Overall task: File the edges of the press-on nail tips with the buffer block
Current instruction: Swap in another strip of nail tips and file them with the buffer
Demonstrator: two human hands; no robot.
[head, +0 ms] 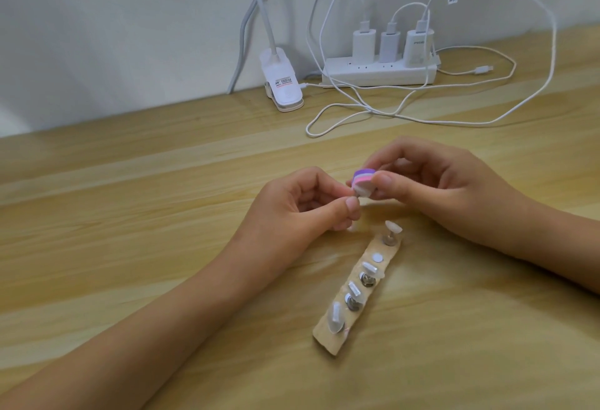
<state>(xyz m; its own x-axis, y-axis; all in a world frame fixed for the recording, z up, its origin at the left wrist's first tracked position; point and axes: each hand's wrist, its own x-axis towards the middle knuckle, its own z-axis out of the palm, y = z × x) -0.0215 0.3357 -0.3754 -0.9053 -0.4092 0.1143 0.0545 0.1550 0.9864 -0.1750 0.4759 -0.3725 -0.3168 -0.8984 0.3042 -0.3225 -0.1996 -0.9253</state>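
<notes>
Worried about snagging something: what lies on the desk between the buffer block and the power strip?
In the head view, only looped white charger cables on the desk lie between the buffer block, pinched by the right hand, and the power strip.

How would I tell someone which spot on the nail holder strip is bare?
On the wooden desk, find the tan strip lying at a slant. Second from its far end sits a flat white disc. Its neighbours carry clear nail tips on metal stands; it carries nothing.
</notes>
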